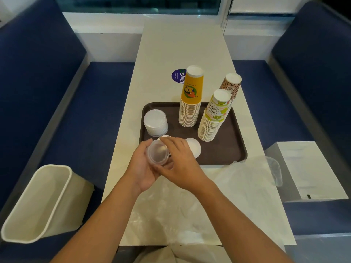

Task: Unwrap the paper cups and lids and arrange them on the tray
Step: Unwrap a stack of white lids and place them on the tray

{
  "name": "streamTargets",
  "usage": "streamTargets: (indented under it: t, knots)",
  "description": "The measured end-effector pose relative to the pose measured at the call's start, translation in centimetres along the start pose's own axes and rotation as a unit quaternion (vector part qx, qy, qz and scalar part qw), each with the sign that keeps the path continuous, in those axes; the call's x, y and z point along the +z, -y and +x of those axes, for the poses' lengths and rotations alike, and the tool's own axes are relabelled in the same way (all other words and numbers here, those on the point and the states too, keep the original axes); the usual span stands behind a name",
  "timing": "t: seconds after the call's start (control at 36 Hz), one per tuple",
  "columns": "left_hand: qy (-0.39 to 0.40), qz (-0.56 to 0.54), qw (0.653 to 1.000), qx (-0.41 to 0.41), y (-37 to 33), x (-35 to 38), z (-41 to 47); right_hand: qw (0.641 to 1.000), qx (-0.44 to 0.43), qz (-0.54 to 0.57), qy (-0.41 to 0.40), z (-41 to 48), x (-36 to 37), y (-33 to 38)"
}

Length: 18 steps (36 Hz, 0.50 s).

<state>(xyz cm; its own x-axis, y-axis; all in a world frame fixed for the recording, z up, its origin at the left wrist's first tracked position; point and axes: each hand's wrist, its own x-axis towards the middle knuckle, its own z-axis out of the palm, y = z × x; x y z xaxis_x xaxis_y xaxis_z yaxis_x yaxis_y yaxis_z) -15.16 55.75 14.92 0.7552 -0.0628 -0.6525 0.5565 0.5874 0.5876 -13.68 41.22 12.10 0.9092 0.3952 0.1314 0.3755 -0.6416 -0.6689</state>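
A brown tray lies on the white table. On it stand three upside-down cup stacks: an orange one, a lime "Hello Summer" one and a leopard-print one behind it. A pile of white lids sits at the tray's left, and more white lids lie near its front edge. My left hand holds a stack of clear lids above the tray's front left corner. My right hand covers that stack from the right, fingers curled on it.
Crumpled clear plastic wrap covers the table's near end. A white bin stands on the blue bench at left. A white box sits on the right bench. A round purple sticker marks the table beyond the tray.
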Motion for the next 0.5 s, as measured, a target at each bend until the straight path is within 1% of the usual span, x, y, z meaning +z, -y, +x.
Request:
streamTargets:
  t: [0.25,0.33,0.5]
  knots:
    - [-0.021,0.021,1.000,0.009,0.1,-0.2,0.2,1.000,0.012,-0.004,0.019,0.0,0.6,0.4]
    - [-0.017,0.027,0.999,0.012,0.1,-0.2,0.3,1.000,0.017,-0.005,0.023,0.2,0.6,0.3]
    - [0.008,0.044,0.999,-0.002,-0.4,-0.3,0.8,0.999,0.026,0.031,-0.022,0.8,-0.6,-0.5]
